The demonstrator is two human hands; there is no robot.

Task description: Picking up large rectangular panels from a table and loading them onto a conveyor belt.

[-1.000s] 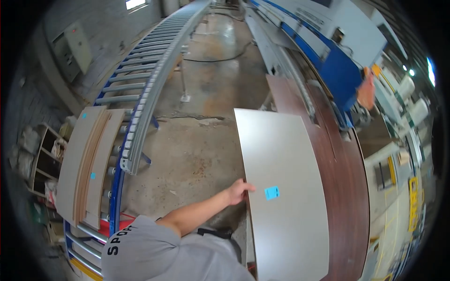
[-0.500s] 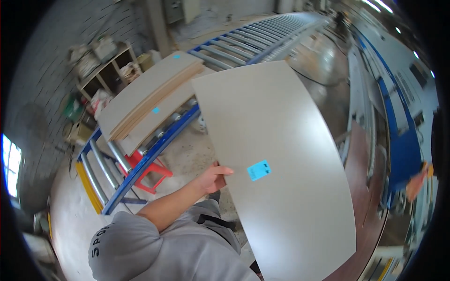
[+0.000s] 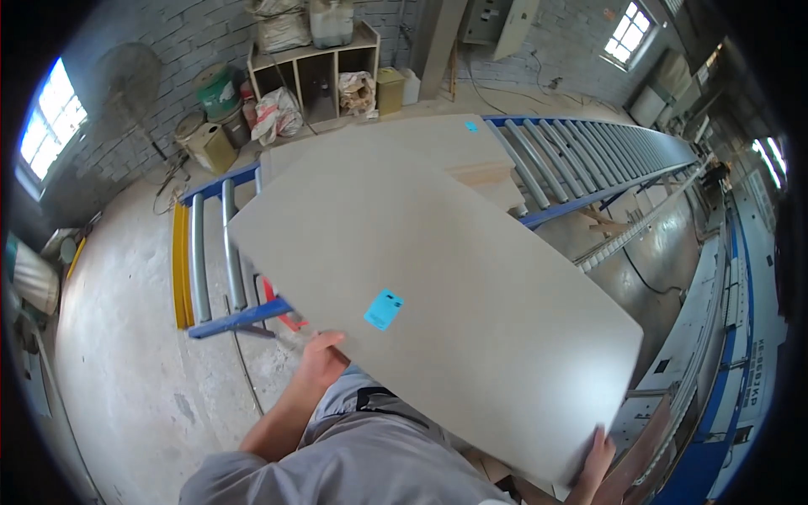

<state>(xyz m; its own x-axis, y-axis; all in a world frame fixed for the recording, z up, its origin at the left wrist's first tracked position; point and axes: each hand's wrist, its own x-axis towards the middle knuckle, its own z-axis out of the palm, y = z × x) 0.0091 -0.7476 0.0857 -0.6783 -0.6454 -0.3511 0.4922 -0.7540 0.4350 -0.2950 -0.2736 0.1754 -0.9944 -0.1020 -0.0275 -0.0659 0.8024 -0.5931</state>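
A large pale grey board (image 3: 446, 278) with a blue sticker (image 3: 385, 310) spans the middle of the view, held in front of me. My left hand (image 3: 324, 358) grips its near edge, thumb on top and the fingers hidden underneath. At the board's near right corner my right hand (image 3: 599, 457) holds the edge, its thumb over the face. Beyond the held board, a stack of similar boards (image 3: 484, 172) rests on the roller conveyor (image 3: 547, 172), mostly covered from sight. Another blue sticker (image 3: 471, 127) shows on the stack.
The conveyor's yellow end bar (image 3: 181, 265) stands at the left, with a red stool (image 3: 295, 320) partly hidden below. Against the brick wall are a shelf (image 3: 311, 57) with sacks and cans, and a green bucket (image 3: 217, 93). A long blue-and-white machine (image 3: 745, 337) runs along the right.
The board has swung from upright in view to slanting across, its far end now over the stack at left. My view has turned left. My right hand has come into clear sight at the board's corner.
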